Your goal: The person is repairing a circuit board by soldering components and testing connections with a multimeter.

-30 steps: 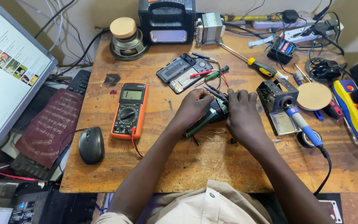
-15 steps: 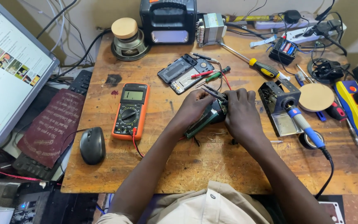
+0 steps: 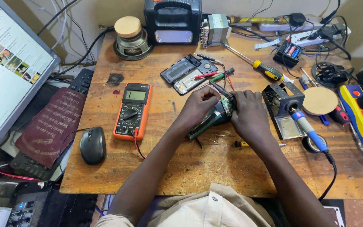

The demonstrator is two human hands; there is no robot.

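Note:
My left hand (image 3: pixel 199 106) and my right hand (image 3: pixel 249 114) meet over a small green circuit board (image 3: pixel 215 115) in a dark housing, tilted on the wooden workbench (image 3: pixel 181 168). Both hands grip it, fingers curled around its top end. Thin dark tweezers or a probe (image 3: pixel 220 90) stick out between the fingertips; which hand holds them is unclear. Red and green test leads (image 3: pixel 215 75) lie just behind the hands, by an opened phone (image 3: pixel 185 73).
An orange multimeter (image 3: pixel 132 110) lies left of my hands, a black mouse (image 3: pixel 92 145) further left. A blue-handled soldering iron (image 3: pixel 307 130) rests in its stand (image 3: pixel 282 103) on the right. A yellow screwdriver (image 3: pixel 265 69), speaker (image 3: pixel 130 38), transformer (image 3: pixel 215 28) and monitor (image 3: pixel 5 71) surround the bench.
The hands stay on the circuit board with only slight finger shifts. The view has drifted a little; nothing else moved.

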